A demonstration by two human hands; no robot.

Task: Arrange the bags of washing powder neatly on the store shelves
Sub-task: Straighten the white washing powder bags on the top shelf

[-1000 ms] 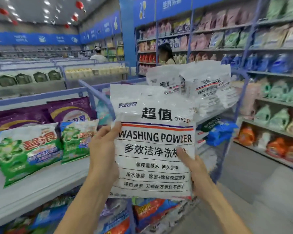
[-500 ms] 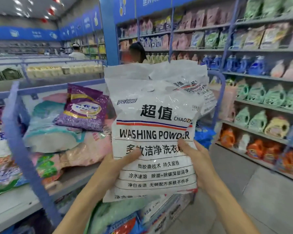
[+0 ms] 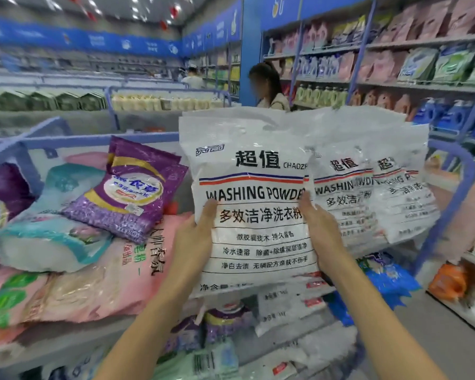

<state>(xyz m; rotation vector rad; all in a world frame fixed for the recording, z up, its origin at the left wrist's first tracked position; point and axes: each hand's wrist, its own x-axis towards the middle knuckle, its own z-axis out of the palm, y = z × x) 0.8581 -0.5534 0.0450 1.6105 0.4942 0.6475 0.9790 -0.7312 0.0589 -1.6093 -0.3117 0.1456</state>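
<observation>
We hold the white washing powder bag (image 3: 258, 171) upright, left hand (image 3: 195, 242) and right hand (image 3: 322, 237) each pinching a side edge, thumbs in front, matching bags (image 3: 368, 193) just beside it

held bag (image 3: 258, 215) left of standing bags (image 3: 368, 193) | pile (image 3: 93, 229) further left on shelf (image 3: 66, 344)

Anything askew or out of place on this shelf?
Yes. Left of the held white bag, the purple bag lies tilted atop a teal bag and pink bag, heaped rather than lined up. The white bags on the right stand upright in a row. No spill or tear shows.
</observation>
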